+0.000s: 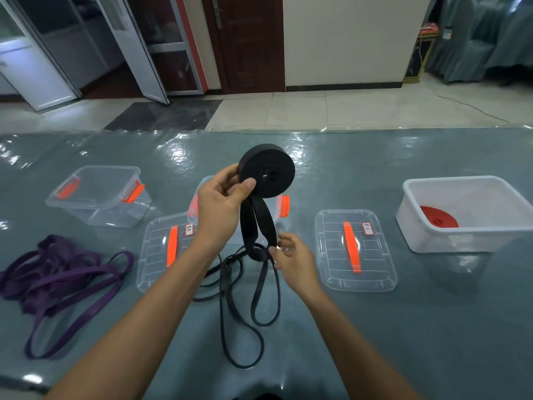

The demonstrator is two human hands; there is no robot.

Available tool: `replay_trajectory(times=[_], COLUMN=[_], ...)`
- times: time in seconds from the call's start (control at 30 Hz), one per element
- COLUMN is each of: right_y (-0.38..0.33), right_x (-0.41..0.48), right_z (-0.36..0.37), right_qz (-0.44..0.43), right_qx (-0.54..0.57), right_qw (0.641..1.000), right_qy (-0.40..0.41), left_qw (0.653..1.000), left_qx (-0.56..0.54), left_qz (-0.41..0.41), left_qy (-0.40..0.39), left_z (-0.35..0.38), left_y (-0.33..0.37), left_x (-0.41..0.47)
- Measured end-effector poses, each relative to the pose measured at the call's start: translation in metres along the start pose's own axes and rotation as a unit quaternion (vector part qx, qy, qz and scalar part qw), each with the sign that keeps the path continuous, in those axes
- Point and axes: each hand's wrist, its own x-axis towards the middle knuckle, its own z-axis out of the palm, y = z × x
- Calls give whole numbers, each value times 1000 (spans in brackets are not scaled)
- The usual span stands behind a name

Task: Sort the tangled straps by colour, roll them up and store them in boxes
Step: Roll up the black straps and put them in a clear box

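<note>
My left hand [222, 203] holds a rolled black strap [268, 171] in the air above the table, thumb pressed on its face. Two unrolled lengths hang down from the roll to my right hand [291, 258], which pinches the black strap between its fingertips. The loose rest of the black strap [242, 321] lies in loops on the table in front of me. A tangled purple strap [63, 281] lies at the left. A rolled red strap [438, 217] sits inside the white box [490, 232] at the right.
A clear box with orange clips [95, 215] stands at the back left. Another clear box [284, 206] is mostly hidden behind my left hand. Two clear lids with orange handles [161, 252] [328, 255] lie flat on the grey-blue table cover [432, 327].
</note>
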Motion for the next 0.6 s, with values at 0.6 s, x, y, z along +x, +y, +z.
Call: replay_trajectory(times=[0.6], right_y=[-27], right_x=[-10], right_z=[-20], right_qz=[93], right_qx=[328], right_qw=[893], right_qy=[-293], left_qw=[984], left_qx=[-40], left_qz=[-143], left_qy=[98], left_z=[-55], left_y=[-62], left_x=[30])
